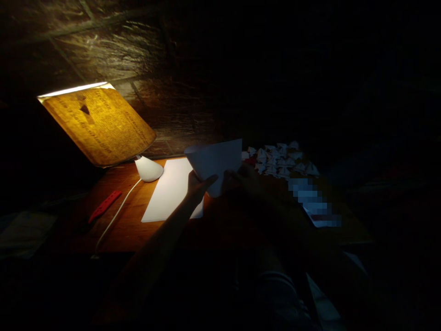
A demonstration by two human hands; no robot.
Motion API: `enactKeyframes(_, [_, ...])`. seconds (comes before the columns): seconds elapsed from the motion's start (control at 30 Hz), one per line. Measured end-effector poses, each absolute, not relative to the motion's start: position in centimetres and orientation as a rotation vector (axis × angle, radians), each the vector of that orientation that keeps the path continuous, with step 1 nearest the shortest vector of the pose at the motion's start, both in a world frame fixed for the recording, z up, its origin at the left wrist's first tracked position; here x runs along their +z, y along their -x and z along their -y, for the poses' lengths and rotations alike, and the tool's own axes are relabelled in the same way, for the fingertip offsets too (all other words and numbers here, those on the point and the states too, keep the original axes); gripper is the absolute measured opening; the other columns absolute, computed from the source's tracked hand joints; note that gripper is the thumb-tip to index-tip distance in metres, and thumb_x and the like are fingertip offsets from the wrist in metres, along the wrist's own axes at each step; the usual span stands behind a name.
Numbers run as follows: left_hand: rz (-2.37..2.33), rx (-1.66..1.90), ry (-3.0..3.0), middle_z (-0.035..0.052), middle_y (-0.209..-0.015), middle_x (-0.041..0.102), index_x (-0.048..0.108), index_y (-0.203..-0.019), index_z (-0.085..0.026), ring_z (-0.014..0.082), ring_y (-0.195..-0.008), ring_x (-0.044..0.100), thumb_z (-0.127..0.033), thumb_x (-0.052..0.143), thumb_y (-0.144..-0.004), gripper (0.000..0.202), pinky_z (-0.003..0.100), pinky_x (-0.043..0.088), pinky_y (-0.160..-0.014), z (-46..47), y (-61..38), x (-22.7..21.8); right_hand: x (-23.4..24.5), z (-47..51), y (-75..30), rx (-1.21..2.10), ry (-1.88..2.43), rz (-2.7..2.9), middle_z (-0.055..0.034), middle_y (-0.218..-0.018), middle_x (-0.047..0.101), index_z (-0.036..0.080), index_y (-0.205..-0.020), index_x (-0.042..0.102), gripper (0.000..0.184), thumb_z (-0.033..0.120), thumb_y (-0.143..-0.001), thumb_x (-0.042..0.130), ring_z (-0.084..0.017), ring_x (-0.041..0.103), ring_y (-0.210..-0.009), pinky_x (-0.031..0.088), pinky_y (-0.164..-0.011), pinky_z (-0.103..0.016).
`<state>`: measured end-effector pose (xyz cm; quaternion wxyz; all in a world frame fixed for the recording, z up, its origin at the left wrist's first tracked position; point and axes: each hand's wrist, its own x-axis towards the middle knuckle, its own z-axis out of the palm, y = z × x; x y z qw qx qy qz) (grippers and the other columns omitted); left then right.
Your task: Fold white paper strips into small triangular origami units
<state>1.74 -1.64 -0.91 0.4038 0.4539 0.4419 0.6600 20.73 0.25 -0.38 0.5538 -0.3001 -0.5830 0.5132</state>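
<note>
A white sheet of paper (220, 161) is held up over the table, its left side curled over. My left hand (200, 186) pinches its lower left part, thumb across the near face. At the lower right edge my right hand (243, 177) grips the same sheet with bent fingers; this hand is in deep shadow. Beneath and to the left lies a stack of white paper (168, 193), partly covered by my left hand and forearm.
A lit lamp with a yellow printed shade (99, 124) and white base (149, 170) stands back left, its white cord (119, 214) running forward. A red-handled tool (105, 205) lies left. Several folded paper pieces (275, 161) sit back right, near a phone-like object (315, 204).
</note>
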Motion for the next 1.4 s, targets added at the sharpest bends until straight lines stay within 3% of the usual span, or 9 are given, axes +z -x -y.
enactKeyframes(0.7, [-1.144, 1.678, -1.164, 0.012, -0.092, 0.082, 0.074, -0.097, -0.014, 0.0322, -0.088, 0.079, -0.037, 0.103, -0.042, 0.066, 0.042, 0.068, -0.076, 1.7, -2.0, -0.9, 0.0, -0.1, -20.8, 1.179, 0.777, 1.406, -0.0093, -0.109, 0.082, 0.025, -0.099, 0.074, 0.054, 0.073, -0.075, 0.081, -0.029, 0.075, -0.102, 0.061, -0.094, -0.049])
enactKeyframes(0.93, [-1.282, 1.683, -1.165, 0.0105, -0.087, 0.079, 0.072, -0.091, -0.015, 0.0287, -0.082, 0.077, -0.035, 0.103, -0.041, 0.062, 0.04, 0.068, -0.071, 2.0, -2.2, 0.0, 0.5, 0.1, -21.2, 1.161, 0.81, 1.467, -0.009, -0.106, 0.082, 0.023, -0.094, 0.077, 0.042, 0.061, -0.077, 0.085, -0.029, 0.075, -0.1, 0.061, -0.094, -0.05])
enactKeyframes(1.1, [-1.261, 1.683, -1.162, 0.0119, -0.089, 0.078, 0.071, -0.087, -0.015, 0.0285, -0.082, 0.076, -0.035, 0.101, -0.044, 0.056, 0.04, 0.067, -0.072, 2.5, -2.4, 0.8, 1.1, 0.0, -21.9, 1.2, 0.826, 1.543, -0.0074, -0.101, 0.082, 0.023, -0.096, 0.077, 0.037, 0.057, -0.082, 0.081, -0.026, 0.074, -0.096, 0.06, -0.087, -0.041])
enactKeyframes(1.23, [-1.26, 1.704, -1.168, 0.0111, -0.089, 0.077, 0.07, -0.084, -0.016, 0.0266, -0.082, 0.074, -0.036, 0.101, -0.045, 0.053, 0.037, 0.066, -0.07, 2.5, -2.4, 0.9, 1.8, 2.3, -23.8, 0.875, 1.114, 1.681, -0.0085, -0.095, 0.079, 0.022, -0.096, 0.075, 0.028, 0.049, -0.09, 0.076, -0.025, 0.071, -0.091, 0.056, -0.085, -0.039])
enactKeyframes(1.4, [-1.3, 1.692, -1.202, 0.0093, -0.084, 0.076, 0.07, -0.081, -0.016, 0.026, -0.081, 0.074, -0.035, 0.1, -0.044, 0.051, 0.036, 0.065, -0.067, 2.5, -2.2, 0.6, 2.5, 7.9, -26.3, 0.227, 1.758, 1.841, -0.0149, -0.113, 0.078, 0.021, -0.103, 0.075, 0.017, 0.033, -0.096, 0.066, -0.038, 0.066, -0.116, 0.041, -0.108, -0.063])
